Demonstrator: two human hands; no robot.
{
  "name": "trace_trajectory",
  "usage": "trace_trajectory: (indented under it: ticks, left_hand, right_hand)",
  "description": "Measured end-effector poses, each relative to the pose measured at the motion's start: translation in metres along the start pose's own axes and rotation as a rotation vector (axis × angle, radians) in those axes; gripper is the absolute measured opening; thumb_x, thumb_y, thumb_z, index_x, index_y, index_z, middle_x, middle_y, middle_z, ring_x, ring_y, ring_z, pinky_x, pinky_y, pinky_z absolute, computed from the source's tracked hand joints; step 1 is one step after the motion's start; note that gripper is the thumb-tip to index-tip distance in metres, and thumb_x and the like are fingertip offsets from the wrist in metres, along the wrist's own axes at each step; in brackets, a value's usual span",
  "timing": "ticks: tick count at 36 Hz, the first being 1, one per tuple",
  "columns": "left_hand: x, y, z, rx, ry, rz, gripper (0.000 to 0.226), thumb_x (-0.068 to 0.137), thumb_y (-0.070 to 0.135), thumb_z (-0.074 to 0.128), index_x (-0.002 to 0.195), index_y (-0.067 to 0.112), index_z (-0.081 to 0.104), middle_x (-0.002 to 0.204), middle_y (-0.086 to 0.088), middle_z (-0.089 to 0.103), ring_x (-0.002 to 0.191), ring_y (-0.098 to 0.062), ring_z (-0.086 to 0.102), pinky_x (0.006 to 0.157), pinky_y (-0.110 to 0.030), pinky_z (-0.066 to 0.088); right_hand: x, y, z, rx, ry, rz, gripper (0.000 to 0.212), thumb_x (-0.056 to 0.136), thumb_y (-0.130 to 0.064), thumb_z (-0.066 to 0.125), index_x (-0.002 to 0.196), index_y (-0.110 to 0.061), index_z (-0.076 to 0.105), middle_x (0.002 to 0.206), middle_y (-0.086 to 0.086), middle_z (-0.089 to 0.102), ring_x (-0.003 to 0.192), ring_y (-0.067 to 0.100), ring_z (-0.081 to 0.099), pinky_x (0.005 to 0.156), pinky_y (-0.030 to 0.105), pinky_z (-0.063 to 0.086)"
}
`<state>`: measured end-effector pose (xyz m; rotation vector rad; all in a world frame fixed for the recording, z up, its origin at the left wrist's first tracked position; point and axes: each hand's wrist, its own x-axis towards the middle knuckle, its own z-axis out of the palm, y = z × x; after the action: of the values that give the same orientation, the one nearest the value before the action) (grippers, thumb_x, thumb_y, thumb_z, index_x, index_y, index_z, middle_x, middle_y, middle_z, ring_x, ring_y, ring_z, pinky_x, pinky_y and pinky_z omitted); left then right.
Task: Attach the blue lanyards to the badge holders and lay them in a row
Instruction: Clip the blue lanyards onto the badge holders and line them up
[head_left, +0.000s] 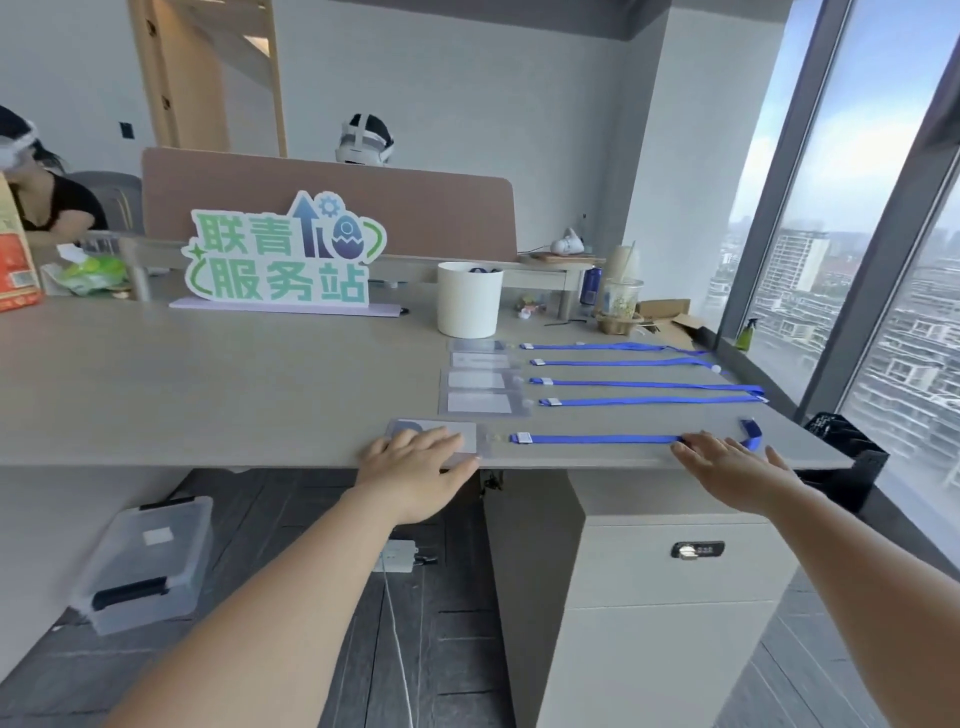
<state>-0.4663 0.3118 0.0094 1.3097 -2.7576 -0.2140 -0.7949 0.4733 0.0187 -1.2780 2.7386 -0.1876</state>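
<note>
pressing the nearest badge holder (441, 428) under the flat left hand (415, 460) and pinning its blue lanyard (597, 439) under the outspread right hand (727, 458), gripping nothing, apparently straightening both into the row (475, 380).

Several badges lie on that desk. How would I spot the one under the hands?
Start at the white bin on the desk; five badge holders with blue lanyards lie in a row from it toward the near edge. Take the nearest holder. Unlike the other four, it sits shifted left, with the left hand on it and the right hand on its lanyard.
</note>
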Motion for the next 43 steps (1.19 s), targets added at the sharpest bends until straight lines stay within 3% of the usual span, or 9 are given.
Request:
trace_trajectory:
  ticks: [7, 14, 18, 28, 38, 43]
  left_hand:
    - [0.014, 0.047, 0.009, 0.020, 0.007, 0.006, 0.062, 0.092, 0.066, 0.008, 0.149, 0.040, 0.012, 0.158, 0.018, 0.005, 0.145, -0.014, 0.006, 0.114, -0.039, 0.007]
    - [0.027, 0.073, 0.014, 0.034, 0.019, -0.018, 0.061, 0.093, 0.064, 0.010, 0.149, 0.040, 0.012, 0.158, 0.018, 0.005, 0.144, -0.012, 0.007, 0.114, -0.039, 0.007]
    - [0.029, 0.072, 0.019, 0.042, 0.039, -0.039, 0.060, 0.093, 0.064, 0.010, 0.148, 0.042, 0.011, 0.158, 0.018, 0.006, 0.145, -0.012, 0.007, 0.114, -0.039, 0.007]
    - [0.030, 0.076, 0.022, 0.076, 0.079, -0.046, 0.059, 0.094, 0.061, 0.012, 0.149, 0.039, 0.012, 0.158, 0.017, 0.003, 0.146, -0.013, 0.003, 0.116, -0.040, 0.006]
    - [0.032, 0.067, 0.031, 0.086, 0.137, -0.062, 0.059, 0.094, 0.060, 0.011, 0.149, 0.038, 0.011, 0.157, 0.019, 0.006, 0.145, -0.011, 0.004, 0.115, -0.039, 0.006]
    - [0.032, 0.060, 0.032, 0.086, 0.164, -0.071, 0.058, 0.094, 0.060, 0.012, 0.149, 0.039, 0.012, 0.157, 0.019, 0.007, 0.145, -0.010, 0.005, 0.115, -0.039, 0.007]
  right_hand:
    - [0.024, 0.049, -0.007, -0.022, 0.007, 0.008, 0.051, 0.094, -0.057, 0.010, 0.139, -0.042, 0.027, 0.151, -0.013, 0.029, 0.145, 0.012, 0.013, 0.116, 0.047, 0.000]
    - [0.045, 0.077, -0.006, -0.063, -0.011, -0.017, 0.049, 0.096, -0.055, 0.009, 0.143, -0.045, 0.016, 0.158, -0.015, 0.008, 0.147, 0.016, 0.002, 0.117, 0.047, -0.004]
    - [0.050, 0.081, 0.000, -0.085, 0.038, -0.050, 0.048, 0.097, -0.052, 0.011, 0.144, -0.044, 0.016, 0.158, -0.015, 0.009, 0.147, 0.019, -0.004, 0.116, 0.048, -0.006]
    - [0.051, 0.085, 0.005, 0.024, 0.095, -0.097, 0.048, 0.095, -0.057, 0.016, 0.141, -0.043, 0.024, 0.157, -0.016, 0.014, 0.147, 0.017, 0.003, 0.116, 0.047, -0.004]
    - [0.049, 0.086, 0.000, -0.044, 0.121, -0.122, 0.052, 0.093, -0.061, 0.011, 0.142, -0.045, 0.022, 0.156, -0.018, 0.015, 0.146, 0.011, 0.010, 0.116, 0.050, -0.009]
    - [0.053, 0.090, -0.001, -0.022, 0.084, -0.091, 0.055, 0.091, -0.064, 0.009, 0.143, -0.047, 0.019, 0.157, -0.017, 0.011, 0.147, 0.013, 0.005, 0.115, 0.050, -0.012]
